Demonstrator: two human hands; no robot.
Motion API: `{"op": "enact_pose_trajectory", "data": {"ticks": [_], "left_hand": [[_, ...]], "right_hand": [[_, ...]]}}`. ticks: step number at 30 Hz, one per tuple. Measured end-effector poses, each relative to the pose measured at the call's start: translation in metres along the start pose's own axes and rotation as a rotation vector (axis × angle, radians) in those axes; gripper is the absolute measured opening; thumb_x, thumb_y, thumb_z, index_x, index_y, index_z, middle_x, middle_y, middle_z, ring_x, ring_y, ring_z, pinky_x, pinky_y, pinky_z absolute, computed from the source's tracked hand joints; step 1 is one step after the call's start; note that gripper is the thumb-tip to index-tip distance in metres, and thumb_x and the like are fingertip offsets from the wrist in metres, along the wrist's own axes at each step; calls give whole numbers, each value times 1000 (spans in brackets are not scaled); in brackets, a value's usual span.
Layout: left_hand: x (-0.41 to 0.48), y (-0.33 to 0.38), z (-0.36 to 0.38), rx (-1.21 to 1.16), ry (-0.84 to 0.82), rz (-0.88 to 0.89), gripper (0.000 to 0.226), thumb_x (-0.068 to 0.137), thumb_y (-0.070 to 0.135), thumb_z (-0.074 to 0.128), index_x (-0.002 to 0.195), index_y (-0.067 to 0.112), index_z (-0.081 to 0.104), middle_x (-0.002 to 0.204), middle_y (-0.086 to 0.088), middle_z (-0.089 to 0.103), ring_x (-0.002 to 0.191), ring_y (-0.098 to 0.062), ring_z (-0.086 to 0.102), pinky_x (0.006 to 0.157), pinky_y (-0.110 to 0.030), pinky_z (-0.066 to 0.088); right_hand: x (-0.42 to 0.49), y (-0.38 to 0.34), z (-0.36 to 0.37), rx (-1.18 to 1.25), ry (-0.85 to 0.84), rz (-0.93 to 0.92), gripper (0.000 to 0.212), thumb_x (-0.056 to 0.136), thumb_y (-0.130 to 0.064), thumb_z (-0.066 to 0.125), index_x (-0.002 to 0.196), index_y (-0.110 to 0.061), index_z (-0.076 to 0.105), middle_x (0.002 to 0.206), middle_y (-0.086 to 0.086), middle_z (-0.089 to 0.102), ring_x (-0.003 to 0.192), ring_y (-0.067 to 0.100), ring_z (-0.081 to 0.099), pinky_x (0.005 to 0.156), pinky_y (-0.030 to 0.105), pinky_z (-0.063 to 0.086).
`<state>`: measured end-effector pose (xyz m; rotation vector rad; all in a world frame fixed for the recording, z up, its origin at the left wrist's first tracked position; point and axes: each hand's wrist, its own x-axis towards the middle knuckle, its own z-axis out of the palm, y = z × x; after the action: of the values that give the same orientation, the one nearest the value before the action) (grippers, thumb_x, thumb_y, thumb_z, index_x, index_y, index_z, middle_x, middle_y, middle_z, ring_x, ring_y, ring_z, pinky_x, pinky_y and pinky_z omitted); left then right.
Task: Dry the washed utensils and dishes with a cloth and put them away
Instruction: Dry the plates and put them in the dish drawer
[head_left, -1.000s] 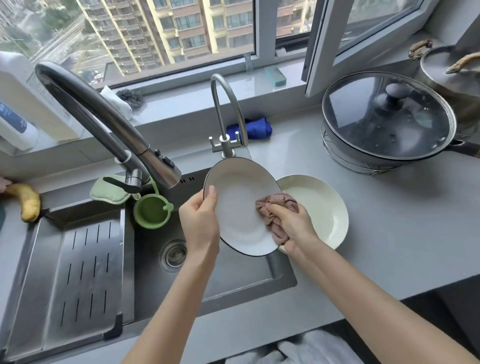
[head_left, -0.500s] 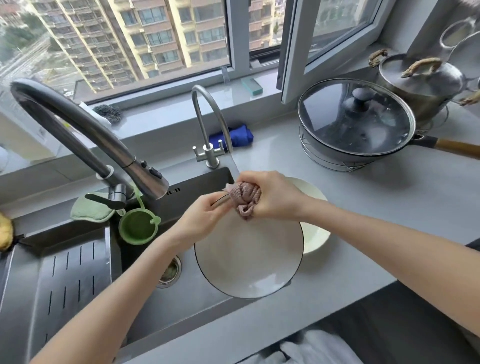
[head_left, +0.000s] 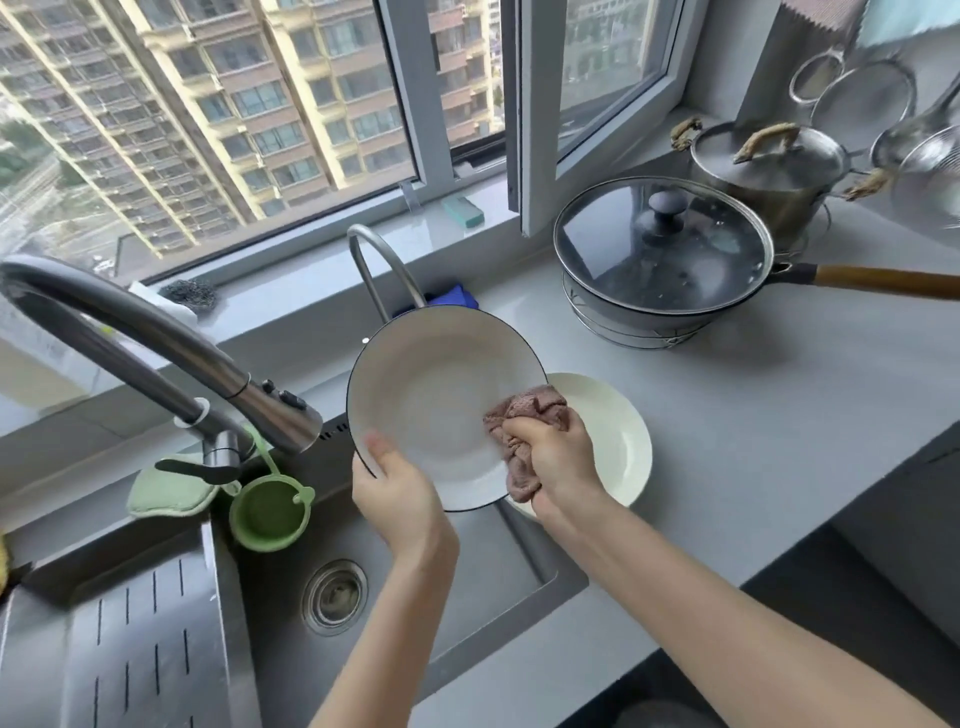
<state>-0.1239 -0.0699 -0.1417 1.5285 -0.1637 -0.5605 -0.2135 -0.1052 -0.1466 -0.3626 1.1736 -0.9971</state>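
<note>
The right hand (head_left: 558, 457) is closed in a fist around a bunched pink cloth (head_left: 522, 431), which bulges out above the knuckles and hangs below the heel of the palm. The cloth presses against the lower right rim of a white plate (head_left: 436, 405) with a thin dark edge. The left hand (head_left: 397, 493) grips that plate at its lower left rim, thumb lying on the inner face and the fingers hidden behind. The plate is held tilted, its face turned toward the camera, in the air above the right end of the sink (head_left: 467, 582) and in front of a small arched tap (head_left: 379, 270).

Just right of the right hand, and partly hidden behind it and the held plate, a cream plate (head_left: 618, 431) lies flat on the desk (head_left: 753, 415). Farther back on the desk a pan (head_left: 660, 249) with a glass lid and a wooden handle sits on a wire stand; behind it, by the window, is a steel pot (head_left: 769, 166) with rope-wrapped handles, and strainers (head_left: 862, 98) hang on the wall at the far right.

To the left of the left hand a big grey faucet (head_left: 156, 338) arches over the sink, with a green cup (head_left: 270, 509) hanging below its base and a pale green sponge (head_left: 166, 488) beside it. The drain (head_left: 335, 597) lies beneath the left forearm, and a slotted steel tray (head_left: 130, 649) covers the sink's left part. A blue cloth (head_left: 457, 299) peeks out behind the held plate.
</note>
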Motion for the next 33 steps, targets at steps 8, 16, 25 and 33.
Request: {"op": "enact_pose_trajectory", "data": {"ticks": [8,16,25,33], "left_hand": [[-1,41,-2,704,-992,322,11,94,21,56,89,26,64,75,5,61,69,-8,50,68,-27,39],[-142,5,44,589,-733,572,21,94,13,55,76,21,63,43,24,48,43,8,40,47,-8,31],[-228,-45,38,205,-146,-86,29,96,26,52,69,17,57,71,0,55,68,-17,48,60,-26,41],[-311,-67,19,301,-239,212,25,101,22,38,90,20,60,79,12,61,73,-6,53,66,-22,41]], "right_hand": [[-18,-83,-64,-1147,-283,-570,24,58,-16,71,75,-24,56,60,-9,56,51,18,48,45,25,41],[-23,-142,-147,-1177,-403,-796,36,55,-19,82,87,-23,64,72,-3,65,70,17,58,68,30,49],[-47,-97,-268,-646,-79,-371,40,68,-11,76,101,-23,55,89,1,68,75,21,62,63,31,50],[-89,-77,-302,-1446,96,-761,73,92,-47,42,152,-23,8,152,22,18,136,43,26,112,49,20]]}}
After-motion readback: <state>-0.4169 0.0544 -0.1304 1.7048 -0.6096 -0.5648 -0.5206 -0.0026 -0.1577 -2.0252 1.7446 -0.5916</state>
